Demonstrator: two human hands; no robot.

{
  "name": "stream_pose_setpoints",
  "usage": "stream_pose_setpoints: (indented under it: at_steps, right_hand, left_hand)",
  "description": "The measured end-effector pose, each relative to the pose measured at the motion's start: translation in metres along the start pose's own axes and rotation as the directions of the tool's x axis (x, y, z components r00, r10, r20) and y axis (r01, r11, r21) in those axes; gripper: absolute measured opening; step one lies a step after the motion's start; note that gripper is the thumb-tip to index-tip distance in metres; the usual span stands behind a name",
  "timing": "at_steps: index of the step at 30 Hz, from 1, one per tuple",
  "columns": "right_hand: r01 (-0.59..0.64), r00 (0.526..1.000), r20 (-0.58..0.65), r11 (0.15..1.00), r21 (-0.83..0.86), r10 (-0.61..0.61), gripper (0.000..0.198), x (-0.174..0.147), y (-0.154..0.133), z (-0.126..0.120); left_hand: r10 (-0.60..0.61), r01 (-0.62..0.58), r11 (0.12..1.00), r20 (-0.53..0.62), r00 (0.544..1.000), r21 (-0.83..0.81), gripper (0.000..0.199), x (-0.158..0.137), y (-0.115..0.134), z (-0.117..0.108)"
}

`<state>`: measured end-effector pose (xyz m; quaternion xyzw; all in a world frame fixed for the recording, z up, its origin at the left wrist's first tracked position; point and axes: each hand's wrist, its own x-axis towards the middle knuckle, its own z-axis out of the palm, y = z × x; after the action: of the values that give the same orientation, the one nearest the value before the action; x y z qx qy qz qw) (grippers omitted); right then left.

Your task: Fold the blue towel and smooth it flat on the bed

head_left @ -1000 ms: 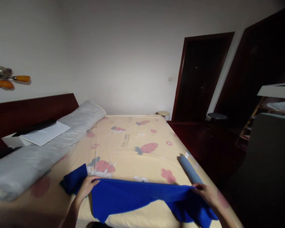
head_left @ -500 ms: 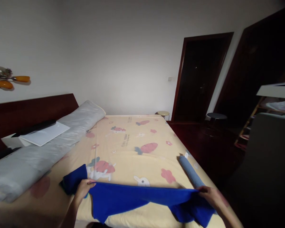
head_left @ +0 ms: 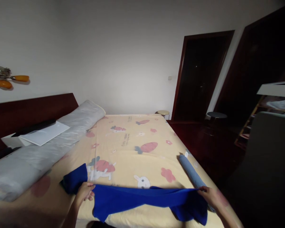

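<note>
- Blue cloth stretched taut across the near edge of the bed, held at both ends, lower hem sagging toward the camera.
- Left hand closed over the cloth's left part, fingers curled on the top fold; a loose blue flap trailing out to the left beyond it.
- Right hand pinched shut on the right end, more blue hanging below the wrist.
- Judged step: folding the cloth lengthwise, top edge drawn toward the body over the lower layer.
- Next move, as a guess: calls for both ends lowered evenly and kept level, with tension held so that the fold lies flat and the left flap gets tucked in.
- Just beyond the right hand, a grey-blue roll lying near the bed's right edge, close to the cloth; whether touching, cannot tell.
- Further off, printed sheet bare in the middle; long grey bolster along the left side, by the headboard.
- Farthest, dark door in the back wall.
</note>
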<state>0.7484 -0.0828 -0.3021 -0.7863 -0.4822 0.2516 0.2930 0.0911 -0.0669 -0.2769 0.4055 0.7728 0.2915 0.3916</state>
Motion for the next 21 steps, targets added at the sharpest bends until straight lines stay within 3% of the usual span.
stream_pose_setpoints:
  at_steps: [6,12,21]
  right_hand:
    - [-0.014,1.000,-0.017,1.000,-0.012,0.013,0.022,-0.004,-0.003,-0.004]
    - [0.000,1.000,-0.028,0.999,-0.038,-0.001,0.029,-0.001,0.003,-0.002]
    - [0.035,0.998,-0.059,0.999,0.001,-0.035,0.027,0.002,0.010,0.003]
  left_hand:
    - [-0.063,0.063,0.996,0.003,0.998,-0.058,0.066,-0.009,0.003,0.004]
    - [-0.074,0.071,0.994,-0.038,0.997,-0.083,0.059,-0.015,0.002,0.004]
    - [0.036,-0.039,0.997,-0.041,0.999,-0.072,0.044,-0.012,0.007,0.007]
